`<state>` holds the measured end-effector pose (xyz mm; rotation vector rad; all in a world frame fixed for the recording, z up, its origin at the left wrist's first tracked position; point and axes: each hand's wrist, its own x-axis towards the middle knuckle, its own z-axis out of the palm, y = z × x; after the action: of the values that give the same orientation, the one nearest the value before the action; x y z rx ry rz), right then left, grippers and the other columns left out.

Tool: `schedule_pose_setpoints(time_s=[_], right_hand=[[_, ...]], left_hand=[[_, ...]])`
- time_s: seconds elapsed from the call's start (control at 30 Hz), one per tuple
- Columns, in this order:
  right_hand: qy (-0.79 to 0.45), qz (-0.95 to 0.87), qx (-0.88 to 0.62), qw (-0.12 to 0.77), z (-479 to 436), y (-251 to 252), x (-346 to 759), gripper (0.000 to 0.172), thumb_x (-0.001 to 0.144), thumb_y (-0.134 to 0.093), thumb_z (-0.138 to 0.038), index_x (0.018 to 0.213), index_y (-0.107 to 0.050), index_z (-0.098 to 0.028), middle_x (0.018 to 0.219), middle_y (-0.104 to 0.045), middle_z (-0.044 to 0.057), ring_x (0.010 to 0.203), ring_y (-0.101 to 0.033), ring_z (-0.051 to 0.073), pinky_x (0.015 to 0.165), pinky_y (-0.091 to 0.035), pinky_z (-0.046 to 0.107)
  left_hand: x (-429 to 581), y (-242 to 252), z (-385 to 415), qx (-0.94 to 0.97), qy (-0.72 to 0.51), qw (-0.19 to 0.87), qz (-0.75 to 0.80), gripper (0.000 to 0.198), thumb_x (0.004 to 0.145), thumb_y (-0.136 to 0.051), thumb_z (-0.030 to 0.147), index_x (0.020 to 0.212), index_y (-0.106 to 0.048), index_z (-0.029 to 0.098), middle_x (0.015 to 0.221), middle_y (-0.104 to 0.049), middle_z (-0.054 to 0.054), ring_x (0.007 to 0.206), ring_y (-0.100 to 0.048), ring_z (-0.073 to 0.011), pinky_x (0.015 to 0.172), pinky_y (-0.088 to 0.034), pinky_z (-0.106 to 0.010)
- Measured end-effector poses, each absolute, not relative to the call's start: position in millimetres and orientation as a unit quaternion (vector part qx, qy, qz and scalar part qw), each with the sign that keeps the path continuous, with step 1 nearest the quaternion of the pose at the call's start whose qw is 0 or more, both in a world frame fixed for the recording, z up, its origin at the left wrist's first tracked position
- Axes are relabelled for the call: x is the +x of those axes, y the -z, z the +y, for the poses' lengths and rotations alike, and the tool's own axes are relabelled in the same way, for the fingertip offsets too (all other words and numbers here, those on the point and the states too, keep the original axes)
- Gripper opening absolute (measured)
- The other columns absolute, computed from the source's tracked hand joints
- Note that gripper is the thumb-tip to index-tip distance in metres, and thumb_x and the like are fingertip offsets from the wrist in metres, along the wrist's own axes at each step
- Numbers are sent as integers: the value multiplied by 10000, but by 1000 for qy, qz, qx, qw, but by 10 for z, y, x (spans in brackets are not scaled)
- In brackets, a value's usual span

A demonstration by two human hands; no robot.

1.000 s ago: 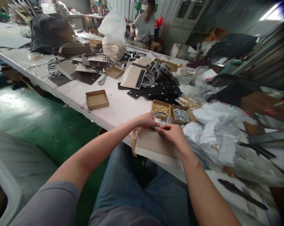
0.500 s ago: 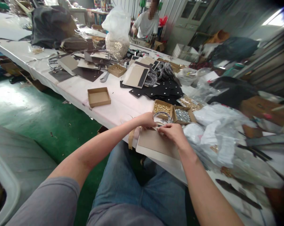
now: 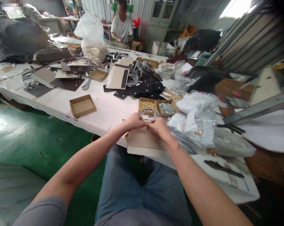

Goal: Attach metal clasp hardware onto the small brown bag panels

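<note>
My left hand [image 3: 133, 121] and my right hand [image 3: 158, 126] meet fingertip to fingertip over the far edge of a tan card panel [image 3: 144, 142] that hangs over the table's near edge. Both hands are closed in a pinch on something too small to make out. A clear plastic hoop [image 3: 148, 110] lies just beyond my fingers. Right behind it stand a small box of gold studs [image 3: 147, 105] and a box of silver studs [image 3: 166, 108].
An open cardboard box [image 3: 82, 105] sits left on the white table [image 3: 61, 100]. Black punched pieces [image 3: 144, 89], tan panels [image 3: 117, 78] and a bag of metal parts [image 3: 92, 51] lie further back. White plastic bags [image 3: 198, 117] pile at right. A seated person [image 3: 120, 26] works beyond.
The camera has swung to the right, so everything shifted left in view. My hands drew closer together and lifted a little off the card's far edge.
</note>
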<state>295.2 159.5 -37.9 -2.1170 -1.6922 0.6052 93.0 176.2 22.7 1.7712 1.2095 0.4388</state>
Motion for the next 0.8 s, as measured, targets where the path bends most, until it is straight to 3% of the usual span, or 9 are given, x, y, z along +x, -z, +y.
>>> schedule_pose_setpoints(time_s=[0.17,0.27,0.37,0.47,0.63,0.8], right_hand=[[-204,-601,-739,226,1533,280,2945,66,625,-860,-249,665,-821,-214,640,-740,44,654,-705,233,618,-501,286],[-212,-613,-714,263,1349,200,3026,94,790,-831,-313,809,-877,-233,743,-799,41,712,-751,243,696,-565,306],[-170,-621,-681,348,1086,178,3141,313,1030,-638,-374,1152,-884,-224,1033,-864,67,931,-808,263,892,-634,355],[-62,-675,-618,398,855,234,3150,421,1141,-482,-339,1353,-813,-190,1350,-811,120,1263,-750,304,1174,-561,460],[-28,-793,-561,236,653,457,2873,547,1195,-440,-406,1614,-616,-100,1673,-586,200,1552,-563,372,1321,-425,579],[-7,-793,-576,200,607,657,2750,616,1191,-465,-455,1671,-539,-75,1751,-473,227,1634,-466,398,1351,-386,593]], left_hand=[[804,-1238,1675,745,-277,374,477,422,1020,-703,468,727,-662,166,659,-508,15,659,-442,-92,684,-327,-299],[527,-1537,1594,729,-306,348,504,457,1049,-655,532,758,-663,179,677,-551,3,657,-455,-94,681,-323,-292],[206,-1346,1495,729,-301,351,505,427,1013,-683,490,703,-642,200,644,-573,-1,623,-458,-117,625,-316,-305],[31,-966,1408,738,-278,351,504,389,988,-690,468,708,-661,199,658,-607,1,646,-498,-135,628,-341,-308],[60,-525,1286,741,-250,389,488,399,1008,-632,496,756,-693,193,706,-666,-1,689,-563,-150,666,-410,-289],[94,-286,1181,706,-211,473,483,327,1012,-613,487,869,-697,205,661,-637,14,582,-572,-145,568,-433,-265]])
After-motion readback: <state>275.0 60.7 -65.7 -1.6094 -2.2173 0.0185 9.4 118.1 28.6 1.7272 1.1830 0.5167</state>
